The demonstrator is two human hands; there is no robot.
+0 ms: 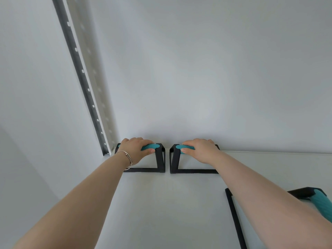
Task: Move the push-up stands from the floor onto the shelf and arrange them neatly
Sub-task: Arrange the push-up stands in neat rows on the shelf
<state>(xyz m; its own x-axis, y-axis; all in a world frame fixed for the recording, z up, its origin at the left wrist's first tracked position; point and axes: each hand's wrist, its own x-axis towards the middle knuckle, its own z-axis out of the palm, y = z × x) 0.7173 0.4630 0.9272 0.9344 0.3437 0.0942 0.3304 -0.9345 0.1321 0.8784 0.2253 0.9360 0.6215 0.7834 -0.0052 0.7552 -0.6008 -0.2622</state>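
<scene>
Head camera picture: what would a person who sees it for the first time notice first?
Two bare hands, the left hand and the right hand, each grip the teal handle of a black push-up stand at the back of the white shelf: the left stand and the right stand sit side by side against the wall. A third push-up stand lies nearer, at the lower right, partly behind the right forearm.
</scene>
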